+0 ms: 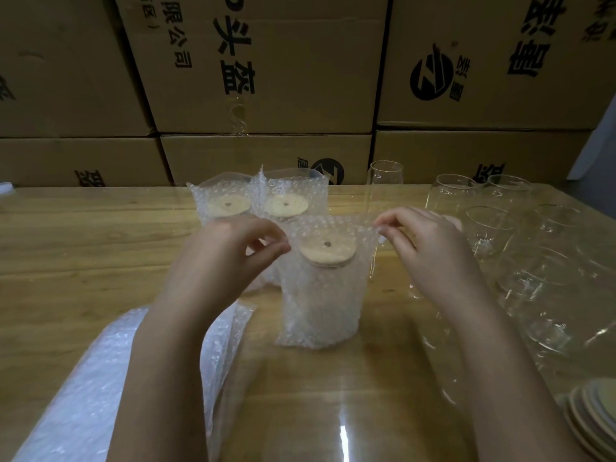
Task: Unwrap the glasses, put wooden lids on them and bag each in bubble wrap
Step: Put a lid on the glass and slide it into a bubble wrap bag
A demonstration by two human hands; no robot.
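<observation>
A glass with a round wooden lid (327, 249) stands upright inside a bubble wrap bag (320, 308) at the middle of the table. My left hand (230, 248) pinches the bag's top left edge. My right hand (430, 241) pinches its top right edge, so the mouth is stretched wide. Behind it stand two more bagged glasses with lids (228, 205) (286, 205). Several bare glasses (385, 185) (450, 195) (490, 228) stand at the right.
A stack of bubble wrap bags (110, 378) lies at the lower left. Wooden lids (593, 418) are piled at the lower right corner. Clear plastic wrapping (550, 295) lies crumpled at the right. Cardboard boxes (266, 78) wall off the table's far edge.
</observation>
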